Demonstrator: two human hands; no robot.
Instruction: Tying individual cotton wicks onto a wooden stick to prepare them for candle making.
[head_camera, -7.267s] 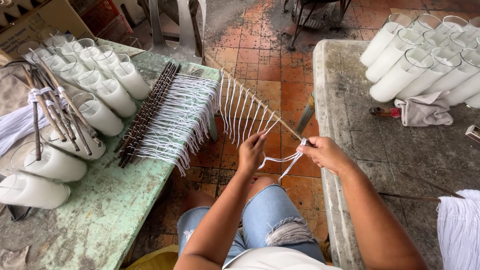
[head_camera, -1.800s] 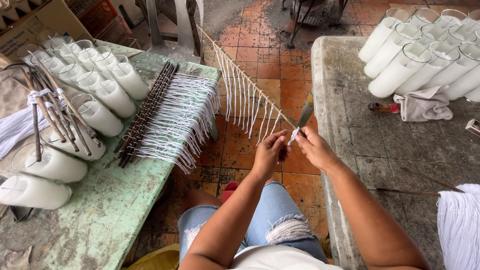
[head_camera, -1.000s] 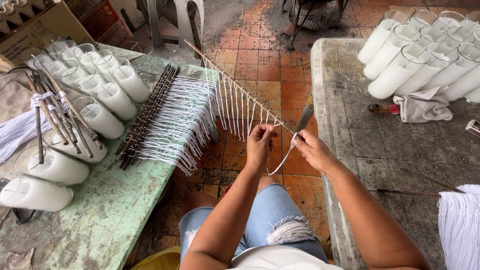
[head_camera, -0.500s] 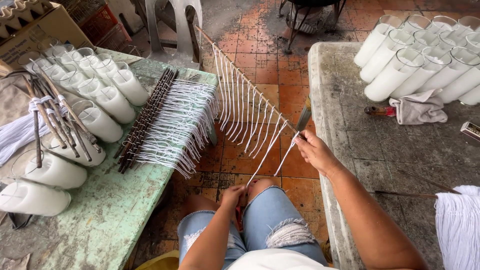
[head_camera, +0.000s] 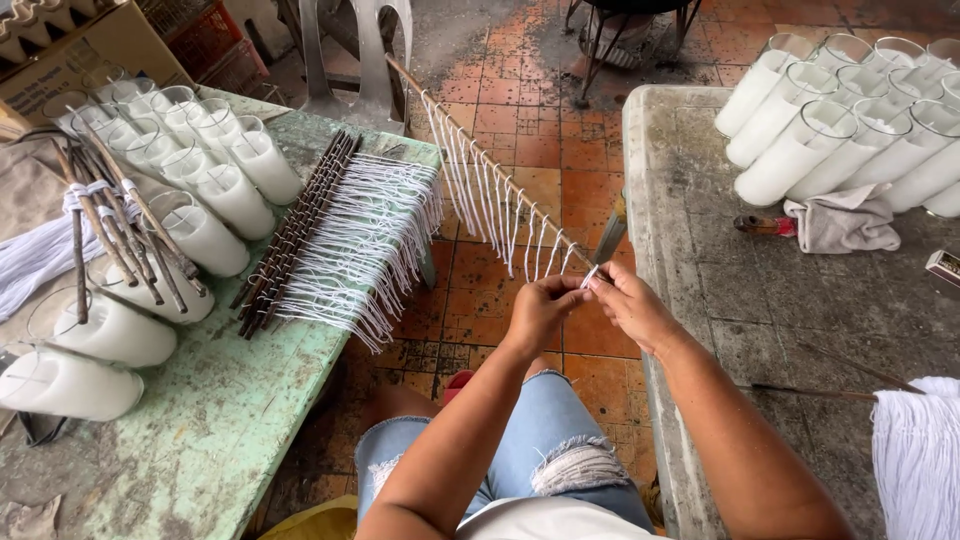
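A short white cotton string (head_camera: 590, 274) is pinched between the left hand (head_camera: 540, 308) and right hand (head_camera: 628, 303), both closed on it, at the near end of a long thin wooden stick (head_camera: 470, 140) running toward 11 o'clock over the tiled floor. If the stick is tugged, the hanging white strings (head_camera: 490, 200) could probably slide together or slip off.

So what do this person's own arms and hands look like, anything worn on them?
Both arms are bare up to where the picture cuts them off: no sleeves show. The left hand and right hand wear no gloves, and no rings, watch or bracelets are visible. Fingers are bare too; nails are too small to judge.
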